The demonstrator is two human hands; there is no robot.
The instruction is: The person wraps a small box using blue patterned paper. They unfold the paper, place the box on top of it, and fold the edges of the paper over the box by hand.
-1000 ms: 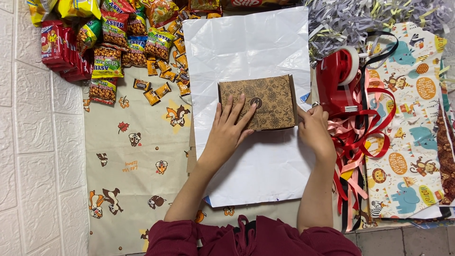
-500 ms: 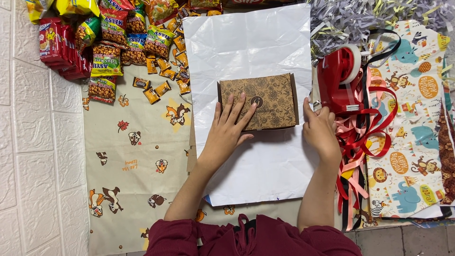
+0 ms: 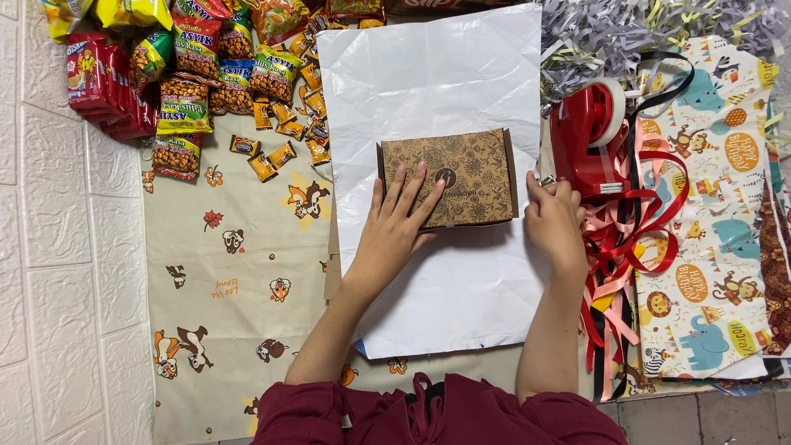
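1. Head view: a brown patterned box (image 3: 449, 177) is seen lying on a white sheet of paper (image 3: 437, 82) spread over a printed cloth (image 3: 239, 272).
2. The left hand (image 3: 395, 227) is laid flat, fingers spread, on the box's lid.
3. The right hand (image 3: 554, 221) is curled at the front of a red tape dispenser (image 3: 587, 140); what it grips cannot be told.
4. Tangled ribbons (image 3: 626, 247) are piled just right of it, snack packets (image 3: 189, 74) well left.

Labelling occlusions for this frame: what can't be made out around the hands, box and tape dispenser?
Head view only:
- Brown patterned cardboard box: its lower left top is under the left hand.
- Red tape dispenser: the cutter end is behind the right hand, so fingers-to-tape contact cannot be told.
- White wrapping paper sheet: the top edge is cut off by the frame.
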